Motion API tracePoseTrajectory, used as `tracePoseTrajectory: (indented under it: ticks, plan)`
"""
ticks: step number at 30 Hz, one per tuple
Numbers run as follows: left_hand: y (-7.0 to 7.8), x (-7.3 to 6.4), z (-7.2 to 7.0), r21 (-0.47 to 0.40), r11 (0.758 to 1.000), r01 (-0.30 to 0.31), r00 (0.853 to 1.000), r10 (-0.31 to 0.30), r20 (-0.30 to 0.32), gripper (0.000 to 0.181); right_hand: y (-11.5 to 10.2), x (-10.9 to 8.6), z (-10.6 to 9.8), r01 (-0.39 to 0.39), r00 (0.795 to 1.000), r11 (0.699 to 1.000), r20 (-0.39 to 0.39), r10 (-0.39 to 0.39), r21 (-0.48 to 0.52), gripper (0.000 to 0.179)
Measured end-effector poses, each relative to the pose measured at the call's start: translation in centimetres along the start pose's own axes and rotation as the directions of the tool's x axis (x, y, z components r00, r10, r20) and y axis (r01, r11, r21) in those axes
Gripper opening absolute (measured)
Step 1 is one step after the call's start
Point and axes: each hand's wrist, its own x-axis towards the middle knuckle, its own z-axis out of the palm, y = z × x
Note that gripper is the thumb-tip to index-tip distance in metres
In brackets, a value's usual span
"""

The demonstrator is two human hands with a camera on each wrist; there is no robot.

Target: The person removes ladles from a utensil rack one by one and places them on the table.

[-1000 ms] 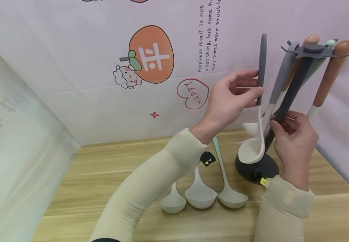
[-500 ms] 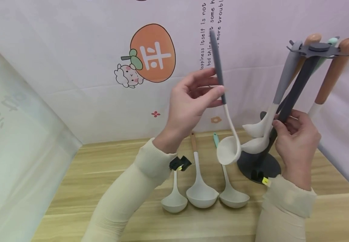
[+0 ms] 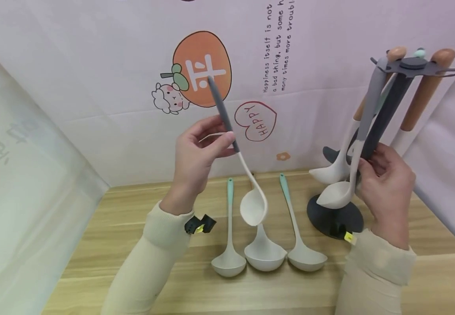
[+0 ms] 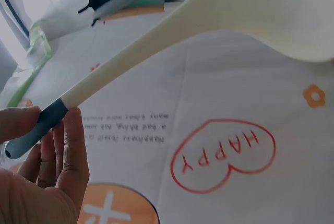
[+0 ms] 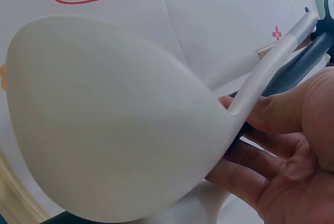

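Note:
My left hand [image 3: 195,153] pinches the dark grey handle of a white ladle [image 3: 252,208] between thumb and fingers. The ladle is held in the air, its handle leaning left and its bowl down, overlapping the middle ladle [image 3: 264,258] on the table in the head view. In the left wrist view the bowl fills the upper right. My right hand [image 3: 386,192] grips the dark pole of a utensil stand [image 3: 390,113]. Several ladles hang from its top ring, including a grey-handled ladle [image 3: 365,109] close to that hand. Its bowl [image 5: 115,125] hides much of the right wrist view.
On the wooden table [image 3: 121,245] a mint-handled ladle [image 3: 229,262] lies left of the middle ladle, another mint-handled ladle [image 3: 306,258] to its right. The stand's round black base [image 3: 329,221] is at the right. A printed cloth [image 3: 125,131] hangs behind.
My left hand has carried the grey-handled ladle left, away from the stand, tilting its handle leftward. My right hand stays on the pole. The ladles hanging on the stand have shifted a little.

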Motion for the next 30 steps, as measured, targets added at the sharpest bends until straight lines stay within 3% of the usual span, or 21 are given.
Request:
tracePoseTrajectory:
  ticks: [7,15,21,25,30]
  plan:
    - [-1.5,-0.8,-2.9,0.052,0.998,0.032,0.998,-0.029,-0.063,0.036,-0.3,-0.1,0.3,-0.043,0.998,0.997,0.057,0.04,0.059,0.036]
    - [-2.6,-1.0,-4.7,0.13,0.988,0.084,0.991,-0.07,-0.113,0.035,-0.5,-0.3,0.6,-0.053,0.994,0.99,0.102,0.04,0.134,0.035]
    - [-3.5,-1.0,-5.6,0.282,0.951,0.129,0.984,-0.086,-0.159,0.032,-0.7,-0.5,1.0,-0.049,0.99,0.976,0.143,0.019,0.213,0.031]
    - [-4.1,-1.0,-6.4,0.346,0.925,0.154,0.978,-0.093,-0.186,0.03,-0.8,-0.6,1.2,0.0,0.985,0.988,0.169,-0.026,0.157,0.033]
    - [-4.7,-1.1,-7.7,0.378,0.905,0.196,0.97,-0.123,-0.209,0.029,-0.8,-0.6,1.2,-0.001,0.975,0.994,0.22,-0.023,0.111,0.033]
